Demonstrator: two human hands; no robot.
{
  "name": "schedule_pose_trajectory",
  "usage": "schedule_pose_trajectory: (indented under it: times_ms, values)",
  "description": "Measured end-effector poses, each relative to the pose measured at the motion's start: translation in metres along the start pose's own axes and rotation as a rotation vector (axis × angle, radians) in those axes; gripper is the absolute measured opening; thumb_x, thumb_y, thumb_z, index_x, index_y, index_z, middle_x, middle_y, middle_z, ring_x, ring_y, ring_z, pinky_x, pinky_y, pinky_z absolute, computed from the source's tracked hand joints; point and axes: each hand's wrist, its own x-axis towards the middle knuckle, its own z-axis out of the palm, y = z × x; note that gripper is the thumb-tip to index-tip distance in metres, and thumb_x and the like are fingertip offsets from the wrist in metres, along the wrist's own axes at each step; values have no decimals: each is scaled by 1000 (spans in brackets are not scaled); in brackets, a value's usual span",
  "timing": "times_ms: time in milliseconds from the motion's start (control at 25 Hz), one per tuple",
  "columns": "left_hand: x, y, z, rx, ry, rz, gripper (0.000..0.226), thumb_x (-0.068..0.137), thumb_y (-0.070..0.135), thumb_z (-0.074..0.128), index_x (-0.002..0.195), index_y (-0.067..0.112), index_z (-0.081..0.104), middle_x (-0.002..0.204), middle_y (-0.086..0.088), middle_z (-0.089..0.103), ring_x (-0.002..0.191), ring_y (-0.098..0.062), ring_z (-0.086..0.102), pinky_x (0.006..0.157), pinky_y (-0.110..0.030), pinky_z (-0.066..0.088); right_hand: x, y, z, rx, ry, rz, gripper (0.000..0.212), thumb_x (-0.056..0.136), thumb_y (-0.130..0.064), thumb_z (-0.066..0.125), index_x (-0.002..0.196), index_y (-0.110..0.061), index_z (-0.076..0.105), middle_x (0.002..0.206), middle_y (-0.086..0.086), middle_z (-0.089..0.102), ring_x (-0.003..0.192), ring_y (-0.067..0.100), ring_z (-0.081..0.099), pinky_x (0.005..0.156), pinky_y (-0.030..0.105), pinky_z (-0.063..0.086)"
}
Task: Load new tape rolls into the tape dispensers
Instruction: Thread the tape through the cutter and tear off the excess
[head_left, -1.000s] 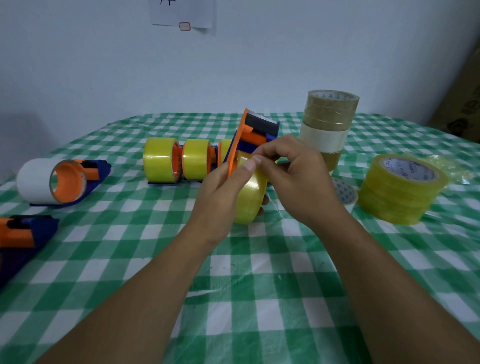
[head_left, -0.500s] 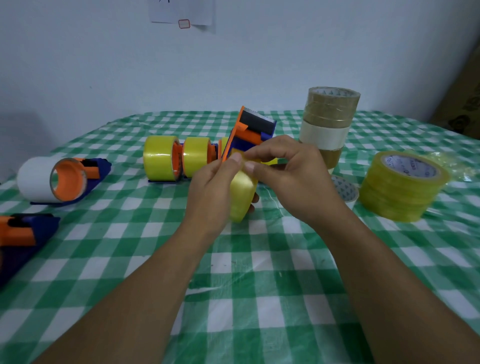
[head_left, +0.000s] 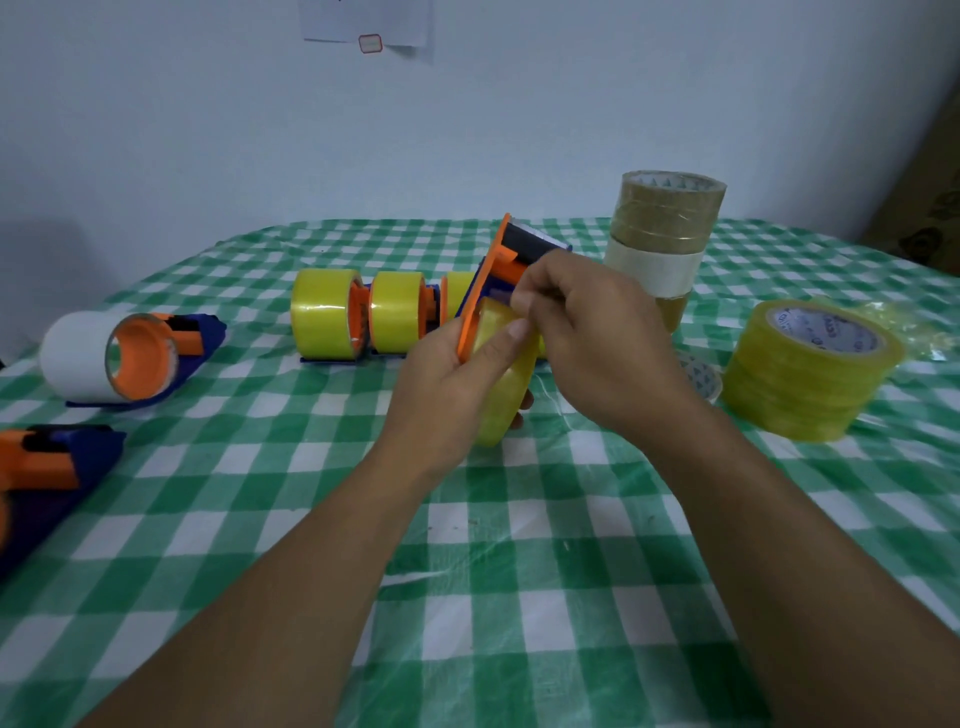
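An orange and blue tape dispenser (head_left: 511, 254) is held up above the table's middle, with a yellow tape roll (head_left: 506, 384) mounted on it. My left hand (head_left: 449, 384) grips the roll and the dispenser's orange side plate, thumb lying on the roll's face. My right hand (head_left: 587, 332) pinches something at the top of the roll beside the dispenser's head; the tape end itself is hidden under the fingers.
Three loaded yellow dispensers (head_left: 363, 314) lie in a row behind. A white-roll dispenser (head_left: 117, 353) and another dispenser (head_left: 47, 462) lie at the left. A stack of brown and white rolls (head_left: 662, 244) and a stack of yellow rolls (head_left: 805, 369) stand at the right on the checked tablecloth (head_left: 519, 597).
Both hands have shifted slightly with the dispenser and roll. The right hand's fingertips moved up from the roll's top toward the dispenser's head.
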Motion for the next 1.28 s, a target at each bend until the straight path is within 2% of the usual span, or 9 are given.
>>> schedule_pose_trajectory:
  times_ms: [240, 360, 520, 680, 840, 1000, 1080, 1160, 1280]
  values:
    - [0, 3, 4, -117, -19, -76, 19, 101, 13, 52, 103, 0, 65, 78, -14, 65, 64, -25, 66, 58, -40, 56, 13, -13, -15, -149, -74, 7, 12, 104, -23, 48, 100, -19, 59, 92, -6, 69, 85, 18, 63, 79, 42, 50]
    - [-1, 6, 7, -147, -27, -82, 17, 101, 7, 47, 101, 0, 63, 77, -19, 64, 63, -25, 65, 59, -38, 55, 27, -18, -25, -129, -92, 0, 9, 101, -16, 48, 99, -17, 57, 89, -8, 71, 86, 17, 68, 82, 44, 53]
    - [-4, 7, 8, -200, -45, -78, 17, 98, 3, 45, 99, -1, 62, 73, -19, 65, 64, -27, 64, 58, -33, 56, 43, -20, -30, -32, -168, 85, 13, 103, -22, 47, 92, -21, 55, 78, -6, 74, 82, 16, 70, 83, 49, 56]
    - [-4, 5, 4, -195, -72, -65, 25, 81, 14, 52, 97, 0, 64, 73, -16, 69, 67, -28, 66, 60, -35, 55, 54, -23, -38, -128, -137, 85, 16, 102, -23, 51, 86, -21, 56, 84, -5, 68, 87, 20, 64, 80, 44, 53]
    - [-4, 3, 2, -180, -121, -81, 29, 77, 15, 49, 98, 4, 65, 71, -16, 67, 64, -26, 64, 58, -37, 55, 65, -30, -46, -144, -159, 99, 22, 103, -19, 51, 81, -20, 54, 81, -2, 61, 73, 14, 57, 72, 39, 50]
    - [-5, 5, 3, -216, -93, -81, 24, 90, 27, 62, 99, 5, 66, 73, -18, 68, 65, -29, 65, 60, -37, 57, 71, -32, -49, -220, -208, 68, 13, 103, -18, 49, 93, -15, 57, 86, -4, 60, 79, 16, 55, 74, 38, 48]
    - [-5, 6, 5, -211, -63, -98, 31, 96, 35, 60, 100, 6, 67, 76, -18, 69, 66, -27, 67, 62, -37, 58, 73, -36, -50, -219, -228, 63, 13, 103, -16, 49, 94, -14, 57, 85, -5, 58, 75, 11, 52, 70, 34, 42]
    - [-3, 7, 7, -234, -35, -117, 27, 99, 29, 56, 102, 4, 67, 75, -18, 68, 64, -27, 66, 62, -37, 58, 74, -38, -50, -230, -236, 64, 13, 102, -12, 49, 95, -9, 59, 88, -1, 60, 78, 14, 54, 70, 33, 41]
    - [-3, 6, 6, -264, -37, -135, 20, 98, 17, 58, 104, -1, 65, 74, -18, 68, 64, -29, 65, 61, -36, 57, 79, -36, -48, -226, -212, 92, 17, 102, -11, 47, 97, -3, 61, 96, 11, 68, 92, 26, 63, 79, 39, 51]
